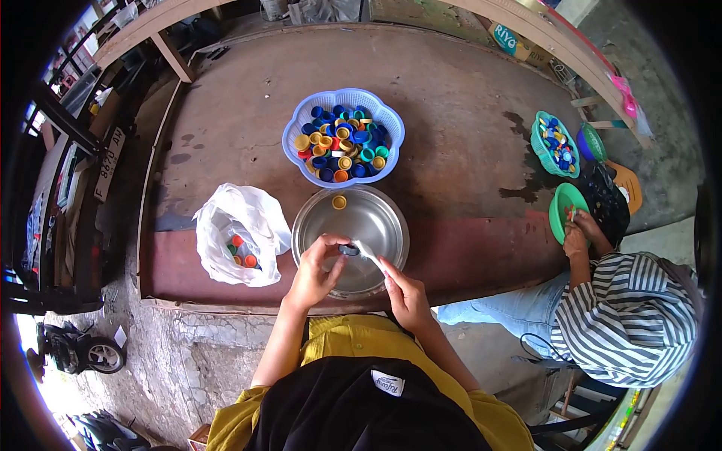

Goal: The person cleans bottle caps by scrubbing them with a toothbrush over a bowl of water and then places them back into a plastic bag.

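Observation:
My left hand [317, 272] holds a dark bottle cap [348, 249] between thumb and fingers above a steel bowl [391, 218]. In my right hand [406, 297] is the handle of a white brush [366, 252], its head touching or very near the cap. One yellow cap [339, 202] lies inside the bowl near the far rim. Beyond the bowl stands a blue plastic basket [292, 124] full of blue, yellow, green and orange caps. To the left, an open white plastic bag [259, 210] holds several orange and green caps.
At the right, a seated person in a striped top [628, 316] has both hands at a green bowl [557, 214]. Behind that bowl are a teal basket of caps [536, 143] and a black bag [602, 197]. A wooden frame [171, 56] borders the table's far side.

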`<state>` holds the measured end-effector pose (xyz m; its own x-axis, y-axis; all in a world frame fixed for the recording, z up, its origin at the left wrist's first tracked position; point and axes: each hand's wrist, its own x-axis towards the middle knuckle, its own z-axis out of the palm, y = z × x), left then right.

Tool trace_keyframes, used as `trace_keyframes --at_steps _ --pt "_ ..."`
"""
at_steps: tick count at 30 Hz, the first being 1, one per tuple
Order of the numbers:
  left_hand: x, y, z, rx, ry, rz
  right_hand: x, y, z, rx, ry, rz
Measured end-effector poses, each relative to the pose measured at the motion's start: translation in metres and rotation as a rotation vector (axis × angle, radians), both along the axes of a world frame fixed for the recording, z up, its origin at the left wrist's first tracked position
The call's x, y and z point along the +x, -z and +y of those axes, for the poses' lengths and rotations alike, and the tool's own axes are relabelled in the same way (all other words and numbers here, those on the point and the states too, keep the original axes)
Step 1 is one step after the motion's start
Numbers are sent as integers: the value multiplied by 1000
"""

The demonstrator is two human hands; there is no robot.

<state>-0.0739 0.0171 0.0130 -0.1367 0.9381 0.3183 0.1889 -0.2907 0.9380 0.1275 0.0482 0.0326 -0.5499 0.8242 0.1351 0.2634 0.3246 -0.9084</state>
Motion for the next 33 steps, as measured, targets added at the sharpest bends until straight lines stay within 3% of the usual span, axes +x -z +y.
trace_keyframes --at_steps 5,9,13,14,18,21,22,25,26,29,30,33 --pt "18 7 -4 -16 -98 -334 -3 8 -6 35 11 58" --pt "28 19 -12 -202 -23 -614 -5 14 -15 -59 60 -25" --pt "29 20 -15 -258 -50 -643 -4 18 -22 -91 5 -98" --pt "28 25 -17 -237 -55 -648 -6 23 -21 12 -15 8" --pt "22 35 -15 -194 -81 -646 -6 12 -26 -27 190 50" --pt "19 26 -14 -214 -9 -718 -6 13 -32 82 1 44" --pt "19 25 -15 -210 15 -711 -13 26 -29 263 -23 85" --pt "13 29 -18 -206 69 -730 -6 12 -22 -119 238 -74" --pt "14 30 -21 -209 60 -741 -7 6 -19 -27 293 9" --pt "18 30 -18 -198 72 -804 -18 21 -35 199 38 36" --pt "18 29 -18 -216 68 -790 -28 22 -35 222 107 126" --pt "8 36 -18 -224 87 -751 -22 22 -26 -35 380 -8"
